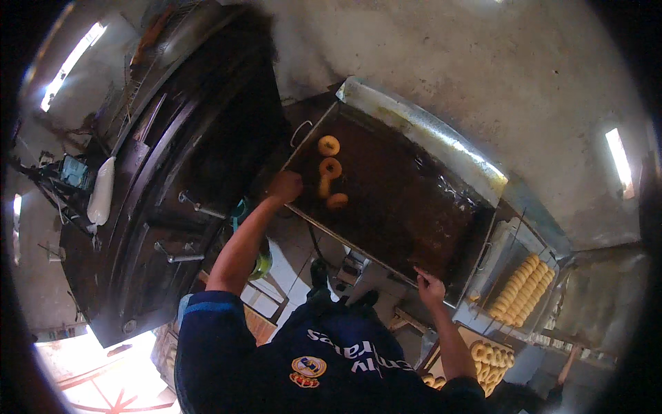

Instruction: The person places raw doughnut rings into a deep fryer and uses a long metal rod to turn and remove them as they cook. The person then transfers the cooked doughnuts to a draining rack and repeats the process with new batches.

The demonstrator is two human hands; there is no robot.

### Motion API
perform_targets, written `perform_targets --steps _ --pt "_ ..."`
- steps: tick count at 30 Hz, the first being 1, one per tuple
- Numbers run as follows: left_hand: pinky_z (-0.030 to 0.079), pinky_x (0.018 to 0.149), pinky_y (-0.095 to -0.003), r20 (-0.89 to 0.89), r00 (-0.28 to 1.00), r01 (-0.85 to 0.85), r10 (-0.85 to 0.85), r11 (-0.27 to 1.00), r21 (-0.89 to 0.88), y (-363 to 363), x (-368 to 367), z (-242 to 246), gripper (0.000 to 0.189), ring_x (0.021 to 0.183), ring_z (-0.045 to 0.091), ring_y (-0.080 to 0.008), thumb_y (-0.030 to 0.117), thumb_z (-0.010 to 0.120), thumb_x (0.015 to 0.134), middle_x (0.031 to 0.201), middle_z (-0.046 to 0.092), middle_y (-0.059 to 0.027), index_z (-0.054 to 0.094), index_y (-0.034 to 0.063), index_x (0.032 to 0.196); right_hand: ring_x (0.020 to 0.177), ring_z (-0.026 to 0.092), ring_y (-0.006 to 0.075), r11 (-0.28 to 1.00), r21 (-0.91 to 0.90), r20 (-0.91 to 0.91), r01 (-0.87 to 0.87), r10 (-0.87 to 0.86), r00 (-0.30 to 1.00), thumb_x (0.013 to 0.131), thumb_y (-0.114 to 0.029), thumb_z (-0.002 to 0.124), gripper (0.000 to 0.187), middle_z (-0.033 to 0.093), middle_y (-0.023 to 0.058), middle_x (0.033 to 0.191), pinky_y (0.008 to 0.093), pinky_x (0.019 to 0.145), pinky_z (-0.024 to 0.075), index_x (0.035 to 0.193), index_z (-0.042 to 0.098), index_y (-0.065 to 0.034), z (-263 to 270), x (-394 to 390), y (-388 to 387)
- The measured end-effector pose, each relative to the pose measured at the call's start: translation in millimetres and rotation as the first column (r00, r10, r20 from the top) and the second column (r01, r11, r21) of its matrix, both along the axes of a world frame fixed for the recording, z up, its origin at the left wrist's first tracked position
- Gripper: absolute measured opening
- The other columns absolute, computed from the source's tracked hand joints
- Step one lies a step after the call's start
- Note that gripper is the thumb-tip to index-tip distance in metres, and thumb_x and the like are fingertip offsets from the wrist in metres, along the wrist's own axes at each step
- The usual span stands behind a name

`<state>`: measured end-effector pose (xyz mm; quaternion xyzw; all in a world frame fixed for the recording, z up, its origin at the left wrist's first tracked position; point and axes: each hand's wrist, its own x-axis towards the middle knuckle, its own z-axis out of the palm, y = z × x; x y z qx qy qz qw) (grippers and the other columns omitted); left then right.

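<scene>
A wide rectangular metal fryer (pixel 351 241) with dark oil stands before me. Several golden dough rings (pixel 329 146) float in the oil at its left end, one of them seen nearly edge-on. My left hand (pixel 285 186) is curled over the fryer's front left corner, close to the rings; whether anything thin is in it is too dark to tell. At the front right, my right hand (pixel 430 287) is over the fryer's front edge, its index finger extended over the oil. Blur hides whether it holds something thin.
Rows of dough rings (pixel 522 290) on rods lie over a metal tray at right; more rings (pixel 491 357) fill a tray below. Another person's arm (pixel 569 365) shows at lower right. A large dark metal oven (pixel 170 196) with handles stands left. A metal splash guard (pixel 424 132) rises behind the fryer.
</scene>
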<state>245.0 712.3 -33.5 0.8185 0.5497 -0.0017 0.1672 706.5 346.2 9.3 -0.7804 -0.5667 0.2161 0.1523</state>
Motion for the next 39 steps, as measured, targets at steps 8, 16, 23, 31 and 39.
perform_targets --steps 8,16,23,31,39 --pt "0.055 0.087 -0.0533 0.36 0.909 -0.27 0.208 0.954 0.131 35.8 59.4 5.1 0.022 0.097 0.07 -0.0426 0.021 0.056 0.094 0.097 0.072 -0.0225 0.071 0.0043 0.093 0.091 0.075 0.0313 0.987 -0.112 0.131 0.117 -0.102 0.986 0.099 -0.025 0.062 0.028 0.077 0.0084 0.108 0.0415 0.081 0.0592 0.124 0.075 -0.029 48.5 -45.2 31.1" --pt "0.056 0.081 -0.0512 0.3 0.949 -0.03 -0.096 0.921 0.389 83.6 72.6 -19.6 0.014 0.089 0.069 -0.0405 0.015 0.059 0.092 0.093 0.071 -0.0203 0.068 0.004 0.091 0.089 0.074 0.0344 0.989 0.06 0.16 0.137 -0.145 0.976 0.099 -0.026 0.061 0.028 0.077 0.0089 0.111 0.0439 0.079 0.0589 0.123 0.076 -0.0285 61.0 -51.7 49.4" --pt "0.055 0.077 -0.0524 0.413 0.909 -0.044 -0.055 0.973 0.226 105.8 86.9 -29.6 0.014 0.087 0.069 -0.0416 0.017 0.066 0.089 0.088 0.071 -0.0205 0.07 0.0044 0.085 0.097 0.074 0.034 0.981 0.053 -0.042 0.187 -0.185 0.982 0.099 -0.023 0.063 0.027 0.076 0.0104 0.116 0.0418 0.084 0.0586 0.123 0.076 -0.0245 40.7 -33.2 38.3" --pt "0.055 0.077 -0.0523 0.427 0.892 0.116 -0.15 0.988 0.104 92.3 153.2 5.1 0.015 0.09 0.071 -0.0411 0.018 0.065 0.09 0.092 0.072 -0.0215 0.072 0.0056 0.087 0.089 0.074 0.0358 0.957 0.099 0.133 0.274 -0.286 0.949 0.097 -0.02 0.063 0.028 0.077 0.0103 0.11 0.0465 0.078 0.0596 0.122 0.077 -0.0238 15.2 -44.0 57.5" --pt "0.057 0.085 -0.0532 0.184 0.979 -0.131 0.091 0.968 0.216 220.4 133.4 -25.6 0.016 0.098 0.072 -0.0408 0.017 0.065 0.093 0.1 0.074 -0.0209 0.076 0.0072 0.1 0.082 0.074 0.0365 0.987 0.123 0.325 0.101 -0.136 0.936 0.094 -0.021 0.064 0.032 0.077 0.0106 0.101 0.0499 0.071 0.0589 0.121 0.076 -0.0304 40.8 -26.2 128.2"
